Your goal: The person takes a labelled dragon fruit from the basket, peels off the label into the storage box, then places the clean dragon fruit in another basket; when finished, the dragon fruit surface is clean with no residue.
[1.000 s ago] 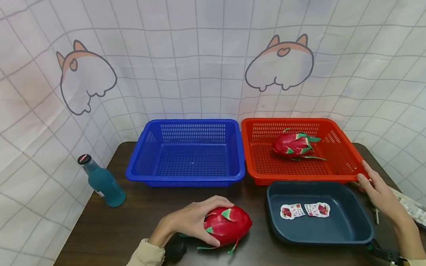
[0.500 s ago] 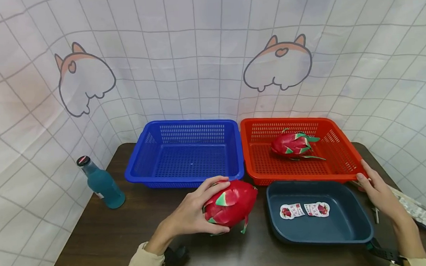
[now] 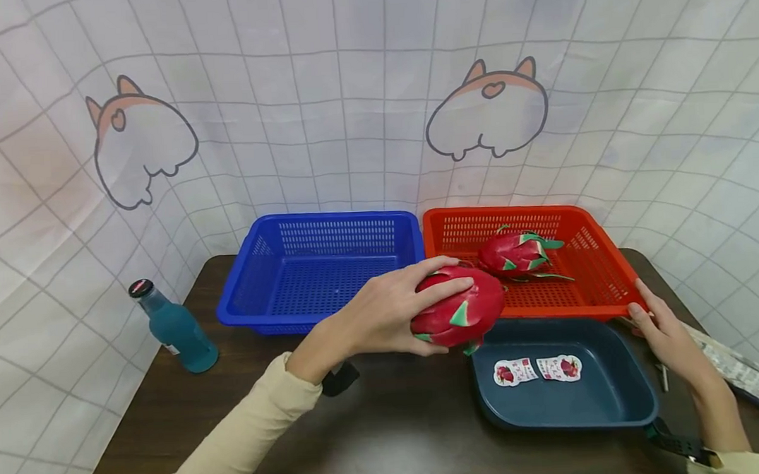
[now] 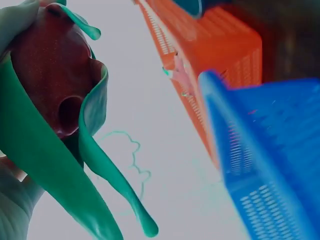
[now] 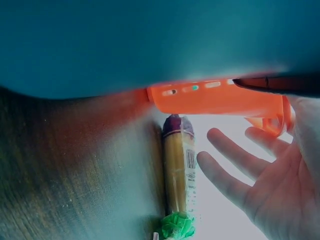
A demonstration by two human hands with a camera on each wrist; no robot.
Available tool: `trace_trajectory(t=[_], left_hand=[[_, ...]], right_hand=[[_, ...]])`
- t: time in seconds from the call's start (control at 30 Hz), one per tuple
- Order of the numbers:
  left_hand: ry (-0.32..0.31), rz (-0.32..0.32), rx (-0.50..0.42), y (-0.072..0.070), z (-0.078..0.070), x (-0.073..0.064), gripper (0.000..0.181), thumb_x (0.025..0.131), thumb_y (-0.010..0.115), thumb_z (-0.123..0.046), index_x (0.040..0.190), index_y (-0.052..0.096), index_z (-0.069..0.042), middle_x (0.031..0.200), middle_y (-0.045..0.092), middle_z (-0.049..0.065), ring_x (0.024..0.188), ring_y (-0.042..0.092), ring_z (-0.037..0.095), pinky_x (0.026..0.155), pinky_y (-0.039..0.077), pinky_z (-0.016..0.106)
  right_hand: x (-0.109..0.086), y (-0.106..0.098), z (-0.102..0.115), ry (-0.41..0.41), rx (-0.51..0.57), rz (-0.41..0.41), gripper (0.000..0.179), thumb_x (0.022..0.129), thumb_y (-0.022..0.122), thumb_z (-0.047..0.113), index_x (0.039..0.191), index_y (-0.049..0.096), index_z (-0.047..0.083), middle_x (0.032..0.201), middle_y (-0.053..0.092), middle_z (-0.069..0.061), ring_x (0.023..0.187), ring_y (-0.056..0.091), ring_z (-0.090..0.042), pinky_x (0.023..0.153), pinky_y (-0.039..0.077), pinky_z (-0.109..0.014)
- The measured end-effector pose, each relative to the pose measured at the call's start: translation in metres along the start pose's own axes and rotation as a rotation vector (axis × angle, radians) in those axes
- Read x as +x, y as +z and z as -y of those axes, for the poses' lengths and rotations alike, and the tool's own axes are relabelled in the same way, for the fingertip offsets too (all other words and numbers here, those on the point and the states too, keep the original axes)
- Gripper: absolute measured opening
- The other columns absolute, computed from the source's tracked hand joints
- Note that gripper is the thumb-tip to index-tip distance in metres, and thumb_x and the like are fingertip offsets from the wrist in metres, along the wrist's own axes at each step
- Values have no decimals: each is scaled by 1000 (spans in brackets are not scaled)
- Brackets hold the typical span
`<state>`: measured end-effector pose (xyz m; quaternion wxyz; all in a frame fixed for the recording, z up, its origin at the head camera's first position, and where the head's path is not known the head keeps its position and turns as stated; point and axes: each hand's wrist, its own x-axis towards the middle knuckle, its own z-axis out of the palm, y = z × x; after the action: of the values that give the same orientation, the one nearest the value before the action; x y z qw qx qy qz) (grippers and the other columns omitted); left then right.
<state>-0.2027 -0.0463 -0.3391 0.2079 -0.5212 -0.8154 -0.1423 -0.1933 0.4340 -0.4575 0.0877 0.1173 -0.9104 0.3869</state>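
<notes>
My left hand (image 3: pixel 389 311) grips a red dragon fruit (image 3: pixel 468 307), thumb below and fingers over its top. The fruit hangs above the table, overlapping the red basket's (image 3: pixel 586 299) front left corner in the head view. Its long green scales fill much of the left wrist view. Another dragon fruit (image 3: pixel 510 251) lies inside that basket. At the basket's front right corner, my right hand (image 3: pixel 670 337) touches the rim with straight fingers. In the right wrist view several fingers (image 5: pixel 235 155) stretch out beside the orange-red wall.
Left of the red basket stands a blue basket (image 3: pixel 338 316). A dark blue tray (image 3: pixel 565 406) with two dragon fruit labels (image 3: pixel 560 368) sits in front. A teal bottle (image 3: pixel 180 334) stands at far left. A long wrapped packet (image 5: pixel 175 165) lies near my right hand.
My left hand has lifted the dragon fruit off the table and carried it forward and right, up to the red basket. The right hand stays at the basket's corner.
</notes>
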Motion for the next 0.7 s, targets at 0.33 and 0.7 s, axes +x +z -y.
trace_trajectory(t=[0.33,0.7], left_hand=[[32,355,114,27,23,98,94,76,73,-58,153,26,-30,153,33,6,131,47,20,99,51,30],[-60,618,96,90,47,168,93,77,70,-60,152,21,-34,154,33,0,133,41,17,102,47,30]], right_hand=[[1,1,-1,24,-6,5,61,105,36,13,154,3,-1,144,16,-46,93,38,27,67,46,-2],[1,0,1,38,-3,14,61,105,36,14,154,3,0,146,15,-45,94,38,27,68,46,-2]])
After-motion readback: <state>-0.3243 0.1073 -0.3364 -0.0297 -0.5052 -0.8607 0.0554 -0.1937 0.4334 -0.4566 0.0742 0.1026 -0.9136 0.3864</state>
